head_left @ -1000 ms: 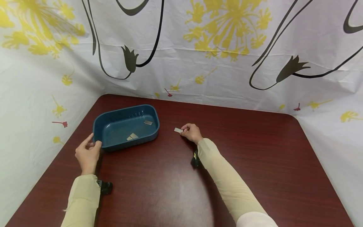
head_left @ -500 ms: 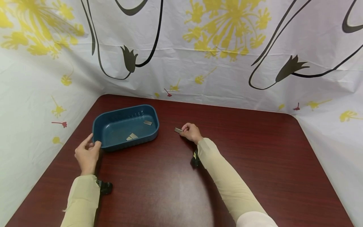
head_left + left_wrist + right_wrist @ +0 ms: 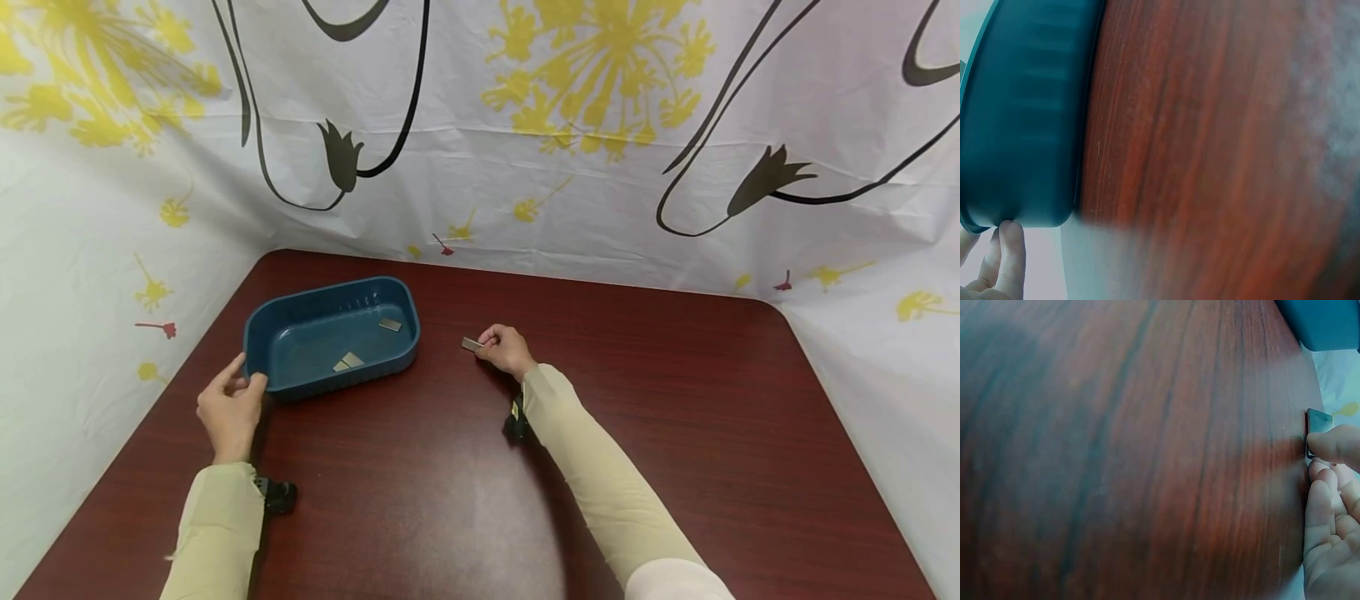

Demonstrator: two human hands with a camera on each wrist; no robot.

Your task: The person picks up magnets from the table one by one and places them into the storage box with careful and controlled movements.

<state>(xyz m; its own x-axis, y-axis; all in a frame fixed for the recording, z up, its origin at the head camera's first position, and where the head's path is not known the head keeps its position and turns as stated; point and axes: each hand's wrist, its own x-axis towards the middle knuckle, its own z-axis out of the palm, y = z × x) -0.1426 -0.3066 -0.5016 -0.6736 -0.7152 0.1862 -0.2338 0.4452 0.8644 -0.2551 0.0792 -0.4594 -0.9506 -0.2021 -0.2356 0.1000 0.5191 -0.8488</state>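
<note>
At the left of the table, a blue plastic bin [image 3: 330, 385] stands in the head view. My left hand [image 3: 231, 415] grips its near left corner, thumb on the front side and fingers at the end wall. The left wrist view shows those fingers [image 3: 1011, 256] just under the bin's rim. To the right of the bin, my right hand [image 3: 508, 352] pinches one end of a small flat metallic rectangle [image 3: 470, 343]. In the right wrist view the thumb [image 3: 1338, 444] presses on this metallic rectangle [image 3: 1319, 419], low at the tabletop.
Several similar flat rectangles lie in the bin, one [image 3: 390, 325] near its right end and a pair [image 3: 348, 361] toward the front. The dark red wooden table [image 3: 420, 500] backs onto a white patterned curtain [image 3: 465, 150].
The metallic rectangle in my right hand has tilted slightly and looks darker than a second ago. Both hands and the bin stay in place.
</note>
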